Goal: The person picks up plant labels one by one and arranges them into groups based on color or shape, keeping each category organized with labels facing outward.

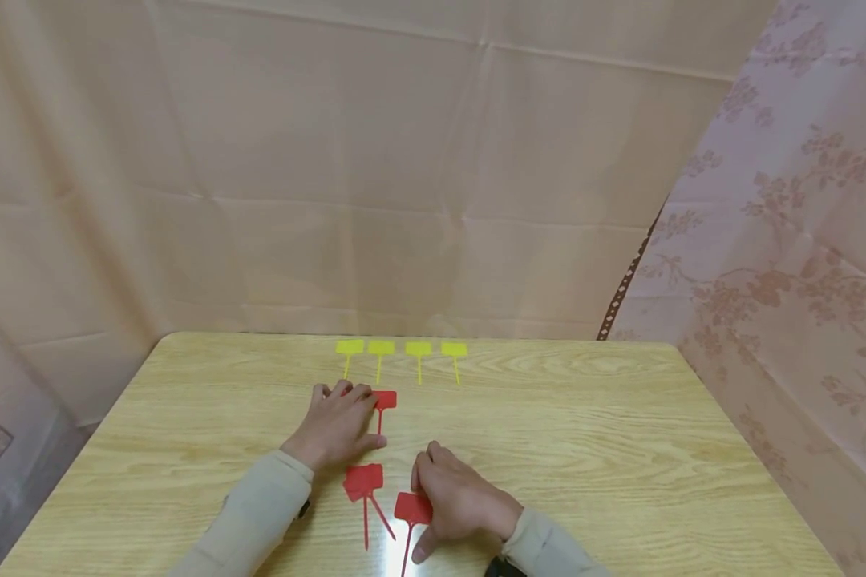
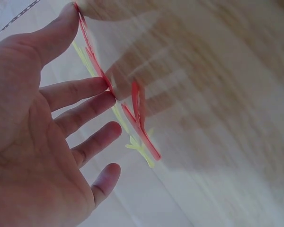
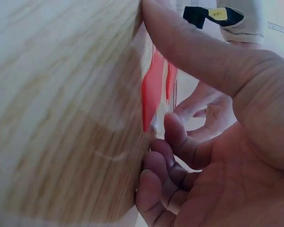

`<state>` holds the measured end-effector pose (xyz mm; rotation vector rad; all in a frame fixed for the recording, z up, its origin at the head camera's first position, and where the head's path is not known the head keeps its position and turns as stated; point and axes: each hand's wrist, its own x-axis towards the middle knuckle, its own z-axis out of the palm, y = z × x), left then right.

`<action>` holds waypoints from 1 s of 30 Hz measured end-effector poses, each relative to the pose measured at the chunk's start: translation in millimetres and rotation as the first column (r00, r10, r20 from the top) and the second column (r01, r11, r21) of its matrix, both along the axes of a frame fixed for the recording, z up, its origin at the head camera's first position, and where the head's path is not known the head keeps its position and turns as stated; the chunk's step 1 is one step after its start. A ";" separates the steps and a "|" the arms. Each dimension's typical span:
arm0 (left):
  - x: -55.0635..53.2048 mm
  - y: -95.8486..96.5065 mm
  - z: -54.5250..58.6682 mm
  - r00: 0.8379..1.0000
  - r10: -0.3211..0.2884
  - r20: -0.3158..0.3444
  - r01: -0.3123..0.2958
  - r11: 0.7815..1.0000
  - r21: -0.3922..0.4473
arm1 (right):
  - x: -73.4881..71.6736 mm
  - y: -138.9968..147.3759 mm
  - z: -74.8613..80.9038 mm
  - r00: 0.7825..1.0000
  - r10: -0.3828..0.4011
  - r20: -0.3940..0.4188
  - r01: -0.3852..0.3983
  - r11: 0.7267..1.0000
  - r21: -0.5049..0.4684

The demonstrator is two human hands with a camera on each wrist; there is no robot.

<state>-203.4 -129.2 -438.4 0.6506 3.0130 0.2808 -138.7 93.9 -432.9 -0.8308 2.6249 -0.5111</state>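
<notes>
My left hand [image 1: 335,425] lies over the table with its fingers spread; its fingertips touch a red T-shaped plant label [image 1: 385,399], and the thumb is at the stem's lower end. Another red head shows partly under those fingers, mostly hidden. Nearer me, my right hand [image 1: 462,498] rests beside a single red plant label [image 3: 154,87], thumb by its stem and fingers loosely bent, their tips at the tabletop. Between the hands lie two overlapping red labels [image 1: 364,481], stems splayed toward me.
Several yellow plant labels [image 1: 418,349] lie in a row along the back of the wood-grain table [image 1: 584,449], heads away from me. A beige curtain [image 1: 375,160] hangs behind the back edge, with a flowered curtain [image 1: 787,264] on the right.
</notes>
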 end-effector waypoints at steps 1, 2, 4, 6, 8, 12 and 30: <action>-0.2 -0.1 -0.1 1.000 -0.001 -0.003 0.001 1.000 -0.003 | -0.2 0.2 0.2 1.000 0.000 0.000 0.000 1.000 -0.006; -0.3 -0.1 -0.3 1.000 -0.001 -0.004 0.001 1.000 -0.005 | -0.5 0.6 0.3 1.000 -0.003 0.003 0.003 1.000 -0.019; -0.4 -0.1 -0.7 1.000 -0.005 -0.005 0.005 1.000 -0.004 | -0.5 1.6 0.3 1.000 -0.013 -0.001 0.013 0.999 -0.038; -0.1 0.0 -0.4 1.000 -0.007 -0.006 0.007 1.000 -0.004 | -0.4 2.2 0.6 1.000 -0.023 -0.015 0.022 0.998 -0.054; 0.4 0.1 -0.2 1.000 -0.008 -0.007 0.008 1.000 -0.004 | -0.1 2.4 0.3 0.999 -0.033 -0.028 0.031 0.997 -0.069; 0.7 0.5 1.4 1.000 -0.002 -0.006 0.002 1.000 -0.012 | 0.4 1.8 0.5 0.998 -0.031 -0.062 0.026 0.997 -0.079; 1.2 1.4 1.2 1.000 0.002 -0.014 -0.003 1.000 -0.025 | -2.6 6.1 0.7 1.000 -0.009 -0.018 0.007 0.996 -0.090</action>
